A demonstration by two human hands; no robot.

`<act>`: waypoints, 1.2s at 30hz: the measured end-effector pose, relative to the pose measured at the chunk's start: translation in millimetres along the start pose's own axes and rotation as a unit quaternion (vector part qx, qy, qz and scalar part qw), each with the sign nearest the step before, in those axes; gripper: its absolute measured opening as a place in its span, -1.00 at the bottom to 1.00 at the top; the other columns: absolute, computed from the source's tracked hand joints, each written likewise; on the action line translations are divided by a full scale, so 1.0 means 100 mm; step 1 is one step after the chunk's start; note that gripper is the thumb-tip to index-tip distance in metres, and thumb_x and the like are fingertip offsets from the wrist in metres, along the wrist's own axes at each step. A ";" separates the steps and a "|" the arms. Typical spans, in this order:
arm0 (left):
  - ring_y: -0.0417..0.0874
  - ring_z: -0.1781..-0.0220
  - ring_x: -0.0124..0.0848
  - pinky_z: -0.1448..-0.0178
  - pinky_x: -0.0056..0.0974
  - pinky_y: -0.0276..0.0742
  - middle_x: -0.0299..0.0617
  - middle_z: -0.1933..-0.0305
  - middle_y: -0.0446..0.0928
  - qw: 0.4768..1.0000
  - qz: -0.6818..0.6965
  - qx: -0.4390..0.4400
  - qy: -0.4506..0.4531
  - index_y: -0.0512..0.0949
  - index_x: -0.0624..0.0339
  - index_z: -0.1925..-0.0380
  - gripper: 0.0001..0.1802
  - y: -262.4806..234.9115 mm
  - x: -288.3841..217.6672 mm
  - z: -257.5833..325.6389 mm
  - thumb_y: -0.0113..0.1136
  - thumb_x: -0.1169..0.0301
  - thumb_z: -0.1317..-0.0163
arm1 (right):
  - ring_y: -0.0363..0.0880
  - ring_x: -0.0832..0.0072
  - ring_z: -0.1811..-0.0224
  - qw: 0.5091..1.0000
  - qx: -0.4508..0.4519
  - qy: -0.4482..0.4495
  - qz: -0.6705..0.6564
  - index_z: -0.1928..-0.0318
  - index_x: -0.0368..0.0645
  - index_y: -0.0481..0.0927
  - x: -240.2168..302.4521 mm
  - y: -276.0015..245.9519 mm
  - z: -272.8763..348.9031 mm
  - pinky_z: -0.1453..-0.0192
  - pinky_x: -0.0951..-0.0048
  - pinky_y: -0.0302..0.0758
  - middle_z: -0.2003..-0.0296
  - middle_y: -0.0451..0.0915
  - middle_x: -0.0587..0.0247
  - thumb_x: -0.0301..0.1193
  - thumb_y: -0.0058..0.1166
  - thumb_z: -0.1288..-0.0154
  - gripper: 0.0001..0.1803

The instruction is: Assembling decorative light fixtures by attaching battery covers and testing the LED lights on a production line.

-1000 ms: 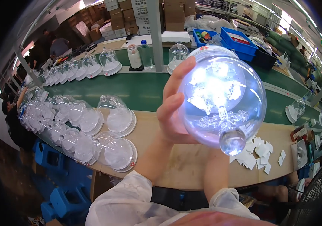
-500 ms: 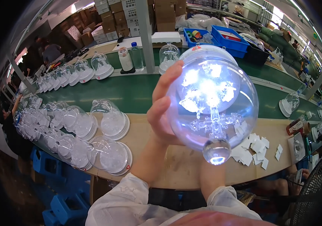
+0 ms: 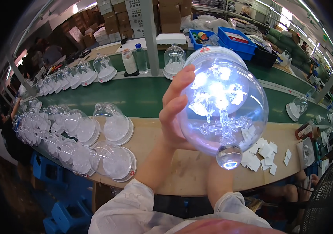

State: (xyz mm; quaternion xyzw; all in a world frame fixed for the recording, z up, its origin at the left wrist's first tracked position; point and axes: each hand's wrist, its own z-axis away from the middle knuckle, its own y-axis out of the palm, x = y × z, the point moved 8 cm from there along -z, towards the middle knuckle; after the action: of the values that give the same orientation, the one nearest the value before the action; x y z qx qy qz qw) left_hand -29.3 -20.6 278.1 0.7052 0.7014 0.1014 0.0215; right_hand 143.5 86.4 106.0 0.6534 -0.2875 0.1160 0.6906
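Note:
Close in front of me, a lit clear dome ornament (image 3: 254, 97) is tilted with its round knob (image 3: 229, 157) toward me. Inside it, a clear cross (image 3: 225, 125) and figures glow blue-white. The white base (image 3: 229, 55) faces away, at the far end. My left hand (image 3: 174, 115) is closed around the dome's left side, fingers against the clear wall. My right forearm (image 3: 219, 182) reaches up behind the dome, which hides that hand and its fingers. Beneath, on the brown worktop (image 3: 190, 171), small white square pieces (image 3: 267, 152) lie in a loose pile.
Several similar domes (image 3: 114, 160) crowd the left, with another row (image 3: 104, 68) beyond the green belt (image 3: 135, 93). One dome (image 3: 297, 108) stands on the belt at right. Blue bins (image 3: 236, 41) sit behind. A person (image 3: 8, 132) works far left; a fan (image 3: 326, 202) stands lower right.
The lit dome has moved slightly right with my left hand, its knob shifting right too. On the belt at right, the single dome has slid a little to the left.

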 end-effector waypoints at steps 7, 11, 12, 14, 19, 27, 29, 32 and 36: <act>0.32 -0.36 0.19 -0.37 0.19 0.32 0.24 -0.34 0.22 1.000 0.017 -0.020 0.005 0.14 0.03 -0.31 0.11 -0.01 0.01 0.06 0.63 0.07 0.21 | 0.60 0.33 -0.03 0.999 0.038 -0.007 -0.002 -0.16 -0.21 0.49 0.02 0.02 -0.01 -0.08 0.25 0.59 -0.03 0.57 0.06 -0.36 0.01 -0.37 -0.61; 0.32 -0.36 0.19 -0.37 0.19 0.32 0.23 -0.34 0.22 1.000 0.006 -0.011 -0.001 0.14 0.00 -0.32 0.09 -0.01 0.01 0.05 0.61 0.09 0.18 | 0.61 0.33 -0.02 0.998 0.059 -0.016 -0.004 -0.14 -0.22 0.50 0.02 0.03 0.04 -0.07 0.26 0.60 -0.02 0.58 0.06 -0.38 0.02 -0.36 -0.62; 0.32 -0.36 0.19 -0.37 0.19 0.32 0.23 -0.34 0.22 1.000 0.006 -0.010 -0.001 0.14 0.00 -0.32 0.09 -0.01 0.01 0.05 0.61 0.09 0.18 | 0.61 0.33 -0.01 0.998 0.065 -0.018 -0.005 -0.14 -0.22 0.50 0.01 0.01 0.10 -0.06 0.27 0.61 -0.02 0.58 0.06 -0.39 0.02 -0.36 -0.63; 0.31 -0.37 0.19 -0.36 0.19 0.33 0.22 -0.35 0.22 1.000 0.011 -0.018 -0.007 0.14 -0.01 -0.32 0.09 -0.01 0.02 0.05 0.61 0.09 0.18 | 0.62 0.33 -0.01 0.997 0.076 -0.022 -0.007 -0.13 -0.22 0.51 0.00 0.00 0.16 -0.06 0.28 0.61 -0.01 0.59 0.06 -0.39 0.03 -0.36 -0.63; 0.31 -0.37 0.19 -0.37 0.19 0.32 0.21 -0.35 0.22 1.000 0.011 -0.007 -0.008 0.14 -0.03 -0.32 0.10 -0.02 0.03 0.05 0.62 0.09 0.20 | 0.63 0.34 0.01 0.994 0.103 -0.028 -0.009 -0.12 -0.23 0.52 0.05 0.09 -0.01 -0.04 0.30 0.62 0.01 0.60 0.07 -0.42 0.04 -0.35 -0.65; 0.31 -0.37 0.18 -0.39 0.19 0.30 0.21 -0.35 0.22 1.000 0.010 0.004 -0.012 0.14 -0.04 -0.33 0.13 -0.04 0.01 0.02 0.63 0.06 0.24 | 0.65 0.35 0.04 0.988 0.148 -0.040 -0.011 -0.09 -0.24 0.55 0.14 0.11 -0.05 -0.01 0.33 0.64 0.04 0.62 0.07 -0.45 0.06 -0.33 -0.67; 0.31 -0.38 0.12 -0.32 0.13 0.48 0.25 -0.38 0.12 0.999 -0.025 0.015 -0.014 0.13 -0.12 -0.38 -0.38 -0.04 0.01 -0.01 0.05 0.16 -0.36 | 0.65 0.35 0.05 0.986 0.159 -0.042 -0.011 -0.08 -0.24 0.55 0.10 0.16 -0.05 0.00 0.34 0.65 0.04 0.63 0.08 -0.46 0.07 -0.33 -0.67; 0.31 -0.38 0.13 -0.31 0.14 0.48 0.25 -0.38 0.12 1.000 -0.021 -0.003 -0.017 0.13 -0.13 -0.38 -0.38 -0.04 0.03 0.01 0.06 0.16 -0.35 | 0.66 0.36 0.06 0.983 0.176 -0.047 -0.011 -0.07 -0.25 0.56 0.05 0.26 -0.09 0.01 0.35 0.65 0.05 0.64 0.08 -0.47 0.08 -0.32 -0.68; 0.34 -0.36 0.13 -0.33 0.14 0.47 0.26 -0.38 0.13 0.999 -0.033 0.010 -0.008 0.12 -0.09 -0.39 -0.34 -0.10 0.04 0.00 0.09 0.18 -0.34 | 0.67 0.36 0.07 0.979 0.199 -0.049 -0.015 -0.06 -0.25 0.57 0.03 0.26 -0.01 0.02 0.37 0.66 0.07 0.65 0.08 -0.49 0.09 -0.32 -0.69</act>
State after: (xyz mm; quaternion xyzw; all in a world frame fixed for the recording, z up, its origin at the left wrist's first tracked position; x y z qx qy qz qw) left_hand -39.5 -16.8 276.3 0.6826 0.7251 0.0878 0.0239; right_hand 132.2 90.2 129.6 0.7871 -0.2822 0.1282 0.5334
